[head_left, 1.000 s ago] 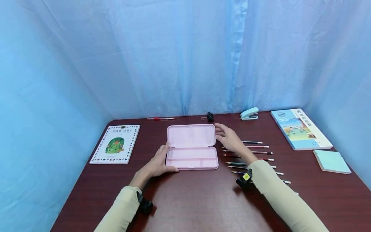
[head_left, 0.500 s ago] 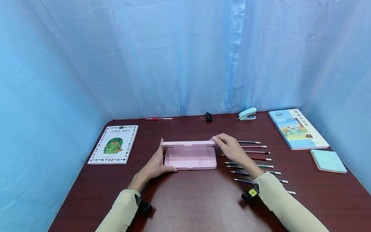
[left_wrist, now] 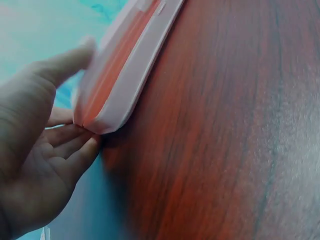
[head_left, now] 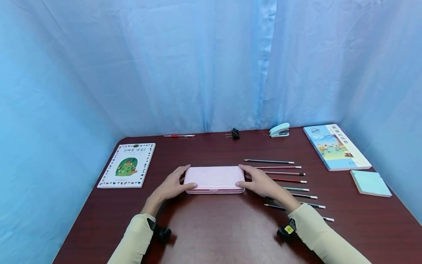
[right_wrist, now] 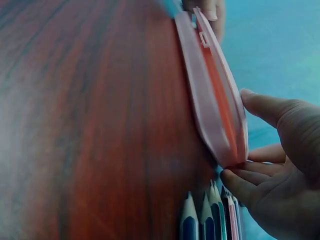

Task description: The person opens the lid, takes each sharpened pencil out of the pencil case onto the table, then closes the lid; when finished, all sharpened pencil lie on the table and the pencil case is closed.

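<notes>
A pink pencil case (head_left: 214, 178) lies on the dark wooden table between both hands. Its lid is down over the base, with a narrow gap along the front in the right wrist view. My left hand (head_left: 170, 187) holds the left end, thumb on the lid's front corner and fingers round the side. At the opposite end, my right hand (head_left: 262, 182) grips in the same way, its thumb (right_wrist: 262, 106) against the lid. The inside of the case is hidden. Several pencils (head_left: 285, 180) lie in a row to the right, partly under the right hand and forearm.
Along the back edge are a red pen (head_left: 179, 135), a black binder clip (head_left: 234, 134) and a mint stapler (head_left: 279, 130). A white book (head_left: 126, 165) lies left; a blue book (head_left: 336, 147) and a sticky-note pad (head_left: 370, 183) lie right. Blue curtains surround the table.
The case's lid has swung forward from lying fully back to resting over the base. My right hand brought it down and came forward; the left thumb moved from the base onto the lid.
</notes>
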Demonstrator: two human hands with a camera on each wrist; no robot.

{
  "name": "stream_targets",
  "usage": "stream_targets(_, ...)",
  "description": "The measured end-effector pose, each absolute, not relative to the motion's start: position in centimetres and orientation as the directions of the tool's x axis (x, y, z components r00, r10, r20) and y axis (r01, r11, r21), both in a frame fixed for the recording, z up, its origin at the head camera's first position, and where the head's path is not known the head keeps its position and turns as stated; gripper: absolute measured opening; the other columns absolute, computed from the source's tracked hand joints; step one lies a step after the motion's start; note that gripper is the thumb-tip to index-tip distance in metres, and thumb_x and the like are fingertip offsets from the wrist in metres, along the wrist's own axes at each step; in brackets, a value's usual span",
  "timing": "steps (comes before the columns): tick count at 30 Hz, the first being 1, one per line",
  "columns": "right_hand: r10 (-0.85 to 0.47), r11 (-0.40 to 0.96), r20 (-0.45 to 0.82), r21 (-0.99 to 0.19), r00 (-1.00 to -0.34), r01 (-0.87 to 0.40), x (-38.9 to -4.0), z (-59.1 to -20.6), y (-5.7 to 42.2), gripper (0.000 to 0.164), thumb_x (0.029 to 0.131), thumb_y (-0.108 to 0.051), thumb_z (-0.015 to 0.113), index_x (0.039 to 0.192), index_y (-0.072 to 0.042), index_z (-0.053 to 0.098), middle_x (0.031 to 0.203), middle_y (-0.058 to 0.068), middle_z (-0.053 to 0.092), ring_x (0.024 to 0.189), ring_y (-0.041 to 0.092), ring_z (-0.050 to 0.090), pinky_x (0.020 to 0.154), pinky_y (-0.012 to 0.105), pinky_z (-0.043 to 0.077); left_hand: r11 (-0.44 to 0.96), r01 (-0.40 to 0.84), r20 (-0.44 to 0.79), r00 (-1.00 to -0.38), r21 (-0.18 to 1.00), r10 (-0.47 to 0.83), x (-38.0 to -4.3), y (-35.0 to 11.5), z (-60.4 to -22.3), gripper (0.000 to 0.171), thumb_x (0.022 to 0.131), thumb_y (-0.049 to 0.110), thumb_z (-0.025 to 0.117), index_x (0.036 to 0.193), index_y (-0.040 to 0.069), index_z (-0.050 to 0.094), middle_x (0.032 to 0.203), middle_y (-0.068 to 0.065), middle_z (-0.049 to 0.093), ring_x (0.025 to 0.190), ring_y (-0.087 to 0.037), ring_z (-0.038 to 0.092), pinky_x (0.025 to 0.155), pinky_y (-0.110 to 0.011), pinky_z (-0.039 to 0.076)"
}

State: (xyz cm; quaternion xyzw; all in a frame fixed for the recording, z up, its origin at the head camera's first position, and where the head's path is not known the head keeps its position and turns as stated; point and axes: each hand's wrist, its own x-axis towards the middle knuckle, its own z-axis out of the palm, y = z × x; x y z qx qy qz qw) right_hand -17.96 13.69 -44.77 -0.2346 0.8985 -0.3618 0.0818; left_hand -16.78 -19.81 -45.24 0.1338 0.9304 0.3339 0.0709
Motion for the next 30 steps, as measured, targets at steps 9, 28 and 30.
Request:
stream_targets(9,-0.421,0.680,-0.027,-0.671,-0.907,-0.296,-17.3,-44.9,12.9,0.083,0.080,-0.042,0.068,0.143,-0.003,0.031,0.144,0.016,0.033,0.132,0.030,0.032,0.102,0.047,0.030,0.718,0.201,-0.051,-0.949,0.666,0.312,-16.9,-19.4,-45.2,0.089,0.074,0.047,0.072,0.144,0.009,0.031,0.140,-0.009,0.037,0.127,-0.024,0.038,0.102,-0.042,0.031)
stream_targets(28,-0.469,0.680,0.063,-0.611,-0.881,-0.406,-17.7,-44.6,13.7,0.075,0.082,-0.038,0.067,0.141,-0.004,0.035,0.143,0.017,0.035,0.131,0.031,0.032,0.102,0.049,0.030,0.716,0.229,-0.040,-0.940,0.660,0.338,-17.3,-19.5,-45.1,0.098,0.076,0.049,0.070,0.148,0.008,0.017,0.146,-0.011,0.026,0.131,-0.024,0.033,0.104,-0.040,0.030)
stream_targets(30,-0.479,0.668,0.113,-0.597,-0.871,-0.445,-18.1,-44.0,14.2,0.069,0.084,-0.035,0.066,0.139,-0.004,0.039,0.141,0.016,0.037,0.128,0.031,0.036,0.100,0.049,0.032,0.679,0.224,-0.013,-0.945,0.700,0.326,-17.6,-19.9,-44.7,0.097,0.079,0.045,0.069,0.148,0.008,0.012,0.147,-0.013,0.023,0.129,-0.028,0.035,0.102,-0.041,0.032)
